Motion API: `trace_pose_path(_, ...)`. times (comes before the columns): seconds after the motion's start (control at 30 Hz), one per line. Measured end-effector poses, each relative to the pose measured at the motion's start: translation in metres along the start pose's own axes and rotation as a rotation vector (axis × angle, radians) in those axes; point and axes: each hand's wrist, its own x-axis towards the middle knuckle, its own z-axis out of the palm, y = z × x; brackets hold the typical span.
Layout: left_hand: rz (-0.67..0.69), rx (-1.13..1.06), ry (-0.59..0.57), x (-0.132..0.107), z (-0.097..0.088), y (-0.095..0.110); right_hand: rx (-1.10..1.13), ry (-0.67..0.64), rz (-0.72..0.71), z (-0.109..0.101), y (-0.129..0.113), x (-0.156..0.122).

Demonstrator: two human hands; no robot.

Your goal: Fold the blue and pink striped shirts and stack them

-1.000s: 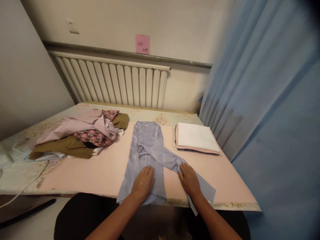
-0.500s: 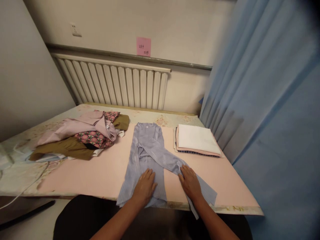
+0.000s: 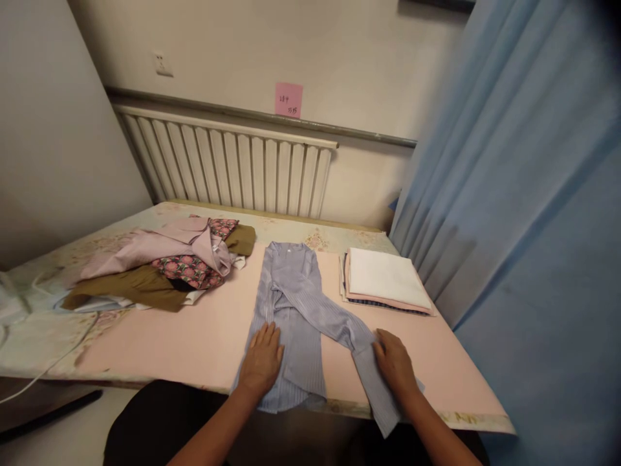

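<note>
A light blue striped shirt (image 3: 294, 304) lies lengthwise on the pink table top (image 3: 194, 330), collar away from me. One sleeve crosses the shirt's front and runs out to the right, over the near edge. My left hand (image 3: 262, 359) lies flat on the shirt's lower left part, fingers stretched out. My right hand (image 3: 394, 362) rests on the end of that sleeve, fingers curled down over the cloth; whether they pinch it is hidden.
A loose heap of clothes (image 3: 165, 265), pink, floral and olive, lies at the left. A stack of folded clothes (image 3: 385, 279) sits at the right back. A blue curtain (image 3: 524, 213) hangs close on the right, a radiator (image 3: 228, 165) behind.
My left hand has slid left across the shirt's lower part. My right hand has moved right and nearer along the sleeve. The view has shifted a little.
</note>
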Motion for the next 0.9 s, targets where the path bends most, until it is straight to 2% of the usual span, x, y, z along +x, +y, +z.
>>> trace_pose_path(0.13, -0.006, -0.011, 0.015, -0.002, -0.003, 0.003, -0.053, -0.152, 0.152, -0.021, 0.021, -0.002)
trace_pose_path(0.27, -0.003, -0.037, 0.017, -0.003, -0.007, 0.004, 0.111, -0.360, 0.357, -0.032, 0.021, -0.001)
trace_pose_path(0.37, -0.010, -0.049, 0.025, -0.003, -0.008, 0.004, 0.238, -0.470, 0.362, -0.035, 0.013, 0.002)
trace_pose_path(0.47, -0.015, -0.060, 0.032, -0.004, -0.009, 0.005, 0.305, -0.511, 0.339, -0.044, 0.000, 0.008)
trace_pose_path(0.57, -0.019, -0.071, 0.035, -0.004, -0.008, 0.005, 0.502, -0.519, 0.348, -0.062, -0.025, 0.022)
trace_pose_path(0.73, -0.021, -0.117, 0.052, -0.004, -0.006, 0.002, 0.953, -0.524, 0.371, -0.098, -0.089, 0.063)
trace_pose_path(0.83, -0.062, -0.245, 0.094, -0.004, -0.010, 0.006, 1.231, -0.520, 0.417, -0.114, -0.128, 0.086)
trace_pose_path(0.9, -0.133, -0.447, 0.117, -0.002, -0.017, 0.013, 1.352, -0.507, 0.419, -0.121, -0.150, 0.098)
